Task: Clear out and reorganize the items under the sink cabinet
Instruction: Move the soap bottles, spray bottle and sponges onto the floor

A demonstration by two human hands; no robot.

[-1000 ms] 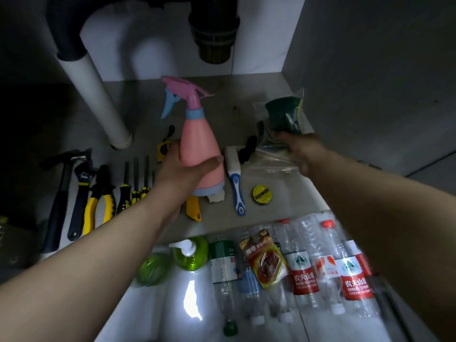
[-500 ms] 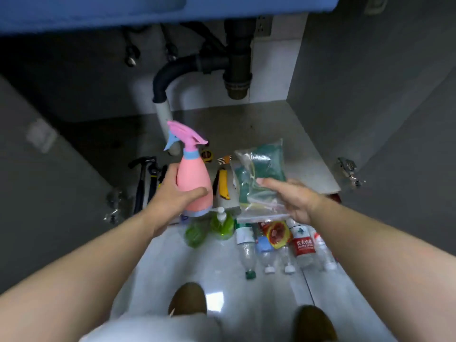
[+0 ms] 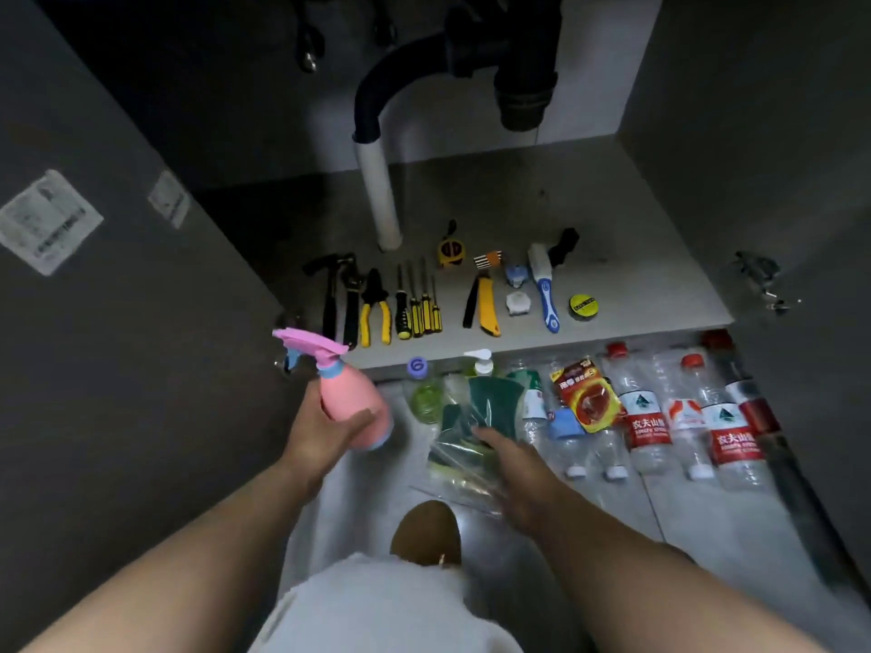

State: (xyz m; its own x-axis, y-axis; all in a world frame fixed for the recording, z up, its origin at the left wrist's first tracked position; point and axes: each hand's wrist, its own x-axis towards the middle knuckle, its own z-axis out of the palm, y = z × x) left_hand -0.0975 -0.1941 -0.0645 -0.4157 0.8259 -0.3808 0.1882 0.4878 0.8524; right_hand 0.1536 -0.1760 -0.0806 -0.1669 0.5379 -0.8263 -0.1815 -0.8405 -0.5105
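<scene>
My left hand (image 3: 320, 435) grips a pink spray bottle (image 3: 346, 398) with a blue trigger, held above the floor left of the cabinet front. My right hand (image 3: 513, 464) holds a clear plastic bag of green scouring pads (image 3: 476, 426) over the floor, just in front of the cabinet edge. On the cabinet floor (image 3: 660, 275) lie a hammer (image 3: 330, 289), yellow pliers (image 3: 374, 308), screwdrivers (image 3: 417, 308), a yellow utility knife (image 3: 485, 304), a blue and white brush (image 3: 544, 289) and a small yellow tin (image 3: 583, 305).
Plastic water bottles (image 3: 641, 412), a red battery pack (image 3: 587, 398) and green soap bottles (image 3: 426, 393) lie in a row on the tiled floor before the cabinet. A white drain pipe (image 3: 379, 190) stands at the back. Open cabinet doors flank both sides. My knee (image 3: 426, 534) is below.
Both hands have drawn back out of the cabinet toward me, carrying the spray bottle and the bag of pads down to floor level in front of the shelf.
</scene>
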